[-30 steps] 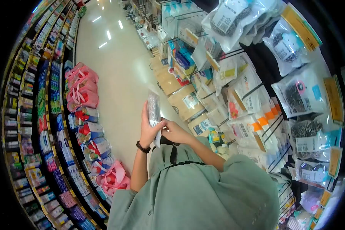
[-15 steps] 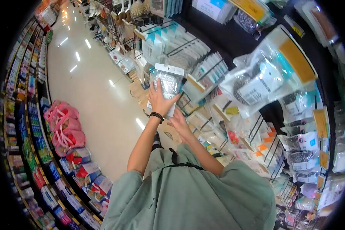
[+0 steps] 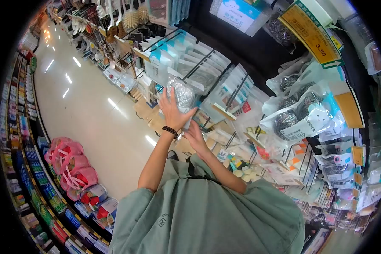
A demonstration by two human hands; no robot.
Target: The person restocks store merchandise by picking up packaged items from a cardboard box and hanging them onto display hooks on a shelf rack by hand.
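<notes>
A clear plastic packet with a silvery, crinkled-looking item inside (image 3: 183, 94) is in front of the hanging packs on the rack; what the item is cannot be made out. My left hand (image 3: 173, 113), with a dark beaded bracelet at its wrist, grips the packet, fingers along its left side and thumb across its lower right. Below it, my right hand (image 3: 195, 137) holds the packet's lower edge with bent fingers, partly hidden behind my left thumb. The packet's top overlaps a black hook (image 3: 199, 63) bearing similar white-and-clear packs (image 3: 156, 65).
Mesh scourer packs (image 3: 298, 112) hang close on the right beside a yellow price tag (image 3: 311, 36). White brushes (image 3: 131, 17) hang farther up. Pink bundles (image 3: 74, 167) line the shelf at left, across the shiny aisle floor (image 3: 101, 127).
Both hands have brought the packet nearer the hanging packs, and its white top now overlaps them. My view has shifted, so the rack appears farther left and the scourer packs look different.
</notes>
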